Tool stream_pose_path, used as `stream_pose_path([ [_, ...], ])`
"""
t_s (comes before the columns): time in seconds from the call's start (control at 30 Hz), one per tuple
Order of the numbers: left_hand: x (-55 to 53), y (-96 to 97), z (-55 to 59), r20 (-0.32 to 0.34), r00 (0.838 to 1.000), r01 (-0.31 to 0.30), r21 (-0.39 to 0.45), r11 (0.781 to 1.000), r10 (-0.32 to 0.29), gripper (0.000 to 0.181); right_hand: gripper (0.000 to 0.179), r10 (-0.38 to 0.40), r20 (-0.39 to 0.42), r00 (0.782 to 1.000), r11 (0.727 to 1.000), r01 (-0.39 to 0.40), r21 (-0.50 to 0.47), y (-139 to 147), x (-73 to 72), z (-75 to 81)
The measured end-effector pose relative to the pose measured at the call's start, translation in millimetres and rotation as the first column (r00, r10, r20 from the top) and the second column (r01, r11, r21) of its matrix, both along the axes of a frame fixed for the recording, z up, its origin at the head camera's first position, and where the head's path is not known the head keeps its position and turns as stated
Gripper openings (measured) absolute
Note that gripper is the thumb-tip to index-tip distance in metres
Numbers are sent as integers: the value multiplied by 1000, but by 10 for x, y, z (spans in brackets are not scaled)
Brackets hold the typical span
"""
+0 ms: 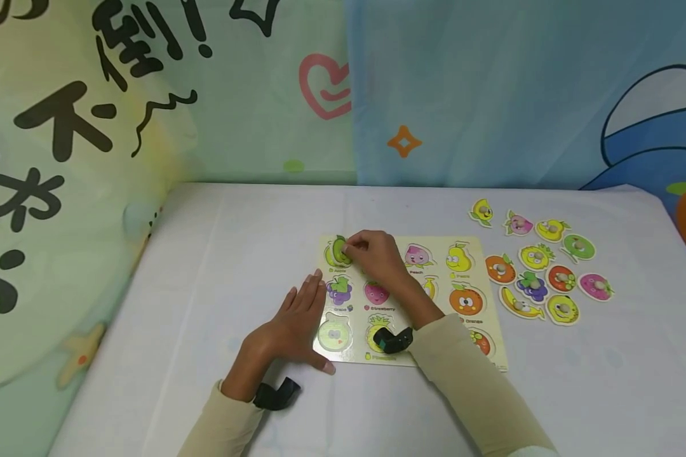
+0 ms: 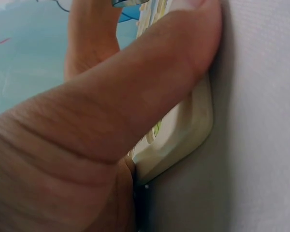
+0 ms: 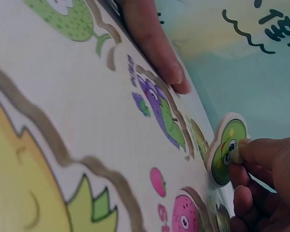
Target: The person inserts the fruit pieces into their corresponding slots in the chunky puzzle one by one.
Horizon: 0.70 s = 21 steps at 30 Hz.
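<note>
My right hand (image 1: 380, 257) pinches a green apple puzzle piece (image 3: 228, 134) by its small knob. In the right wrist view the piece is tilted, just above the upper-left corner of the fruit puzzle board (image 1: 359, 317), where the apple picture is. My left hand (image 1: 288, 330) lies along the board's left edge with its fingers straight. In the left wrist view its thumb (image 2: 150, 82) presses against the board's pale rounded corner. Printed recesses for grape, strawberry, peach, pear, orange and pineapple show on the board; my right forearm hides part of it.
Several loose knobbed fruit pieces lie right of the board, among them a banana (image 1: 517, 306), grapes (image 1: 531, 289) and an orange piece (image 1: 498, 270). A white cloth (image 1: 217, 254) covers the table. Printed curtains (image 1: 463, 95) stand behind and to the left.
</note>
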<state>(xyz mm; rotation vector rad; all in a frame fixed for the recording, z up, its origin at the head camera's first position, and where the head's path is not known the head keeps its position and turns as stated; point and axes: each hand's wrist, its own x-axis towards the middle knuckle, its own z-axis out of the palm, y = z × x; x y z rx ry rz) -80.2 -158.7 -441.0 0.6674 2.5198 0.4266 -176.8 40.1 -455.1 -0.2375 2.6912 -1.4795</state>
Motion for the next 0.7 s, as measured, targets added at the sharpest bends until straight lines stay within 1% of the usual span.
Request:
stream_pose_path([
  [0.13, -8, 4, -1, -1, 1000, 4, 7, 1000, -4, 143, 15, -3, 7, 1000, 1000, 3, 12, -28, 6, -10],
  [0.37, 1, 15, -11, -4, 1000, -10, 4, 1000, 10, 143, 14, -27, 3, 1000, 1000, 27, 10, -65, 6, -54],
  [0.5, 7, 10, -31, -12, 1000, -9, -1, 1000, 9, 143, 13, -33, -6, 999, 998, 34, 57, -106, 6, -32],
  [0.6, 6, 6, -35, -9, 1000, -9, 15, 1000, 9, 143, 14, -38, 6, 999, 994, 37, 102, -143, 5, 0],
  [0.7, -1, 3, -25, -5, 1000, -2, 13, 1000, 2, 144, 14, -44, 16, 999, 989, 42, 141, -173, -6, 20],
])
